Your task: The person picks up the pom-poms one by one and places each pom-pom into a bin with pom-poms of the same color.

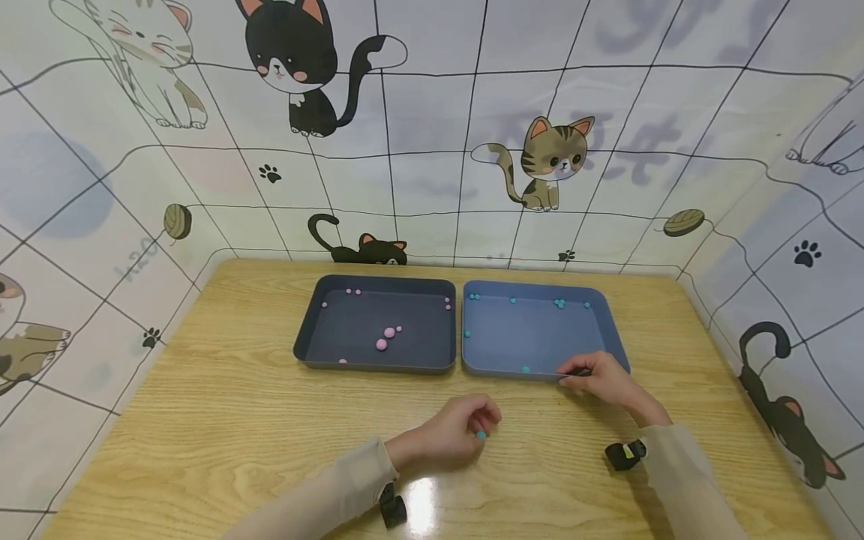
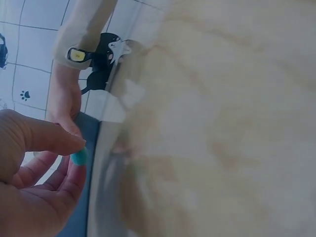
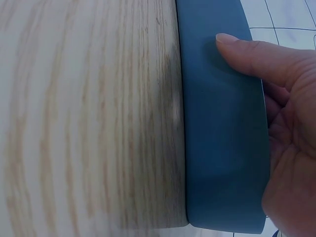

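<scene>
My left hand [image 1: 454, 431] is over the table in front of the trays, pinching a small teal ball [image 2: 79, 157] between thumb and fingertip. With my right hand [image 1: 604, 381] I grip the front wall of the blue tray [image 1: 526, 337], near its right corner. In the right wrist view the thumb [image 3: 247, 52] presses the outer face of that wall, while the fingers go over the rim to the inside. Several small teal balls lie in this tray, including a cluster [image 1: 559, 304] along the back and one ball [image 1: 526, 369] by the front wall.
Left of the blue tray stands a dark grey tray [image 1: 351, 330]. It holds several small pink balls and two larger pink balls, one of them [image 1: 389, 332] near the middle. Both trays rest on a wooden table [image 1: 256, 435], with a cat-printed covering [image 1: 432, 180] behind.
</scene>
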`<act>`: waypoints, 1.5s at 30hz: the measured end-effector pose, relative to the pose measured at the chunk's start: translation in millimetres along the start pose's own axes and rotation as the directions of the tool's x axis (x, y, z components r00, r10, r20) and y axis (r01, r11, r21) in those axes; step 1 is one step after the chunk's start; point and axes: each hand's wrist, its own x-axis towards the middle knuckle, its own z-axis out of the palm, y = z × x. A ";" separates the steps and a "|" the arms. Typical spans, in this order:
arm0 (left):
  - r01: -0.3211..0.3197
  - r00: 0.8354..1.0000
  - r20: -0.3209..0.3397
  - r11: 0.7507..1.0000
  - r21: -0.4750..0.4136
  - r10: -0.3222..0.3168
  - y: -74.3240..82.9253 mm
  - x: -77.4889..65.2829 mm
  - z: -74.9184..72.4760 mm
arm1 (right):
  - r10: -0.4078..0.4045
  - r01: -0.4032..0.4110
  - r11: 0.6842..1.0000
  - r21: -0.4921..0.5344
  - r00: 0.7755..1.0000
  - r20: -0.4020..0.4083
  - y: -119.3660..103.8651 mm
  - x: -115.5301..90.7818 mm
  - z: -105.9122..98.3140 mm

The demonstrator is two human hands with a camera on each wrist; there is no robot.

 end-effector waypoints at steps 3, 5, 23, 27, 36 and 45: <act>-0.011 1.000 -0.019 1.000 -0.008 0.011 3.0 6.4 -3.6 | -0.008 0.008 1.000 -0.007 1.000 -0.003 0.4 0.3 0.3; -0.016 0.999 -0.028 1.000 -0.024 0.015 5.9 11.2 -6.7 | -0.015 0.015 1.000 -0.012 1.000 -0.005 0.7 0.5 0.4; -0.019 0.988 -0.152 0.983 -0.184 -0.009 30.7 44.9 -28.1 | -0.026 0.025 0.999 -0.030 1.000 -0.002 3.0 1.1 0.6; -0.017 0.988 -0.152 0.983 -0.182 -0.011 33.9 48.5 -31.5 | -0.044 0.044 0.999 -0.021 0.999 -0.002 2.6 0.7 0.2; -0.035 0.985 -0.172 0.981 -0.190 0.001 31.8 61.2 -35.3 | -0.063 0.063 0.998 -0.014 0.998 -0.002 0.9 -0.1 -0.8; -0.019 0.975 -0.219 0.959 -0.282 -0.045 32.5 75.4 -38.3 | -0.040 0.040 0.999 -0.016 0.999 -0.002 2.3 0.4 -0.5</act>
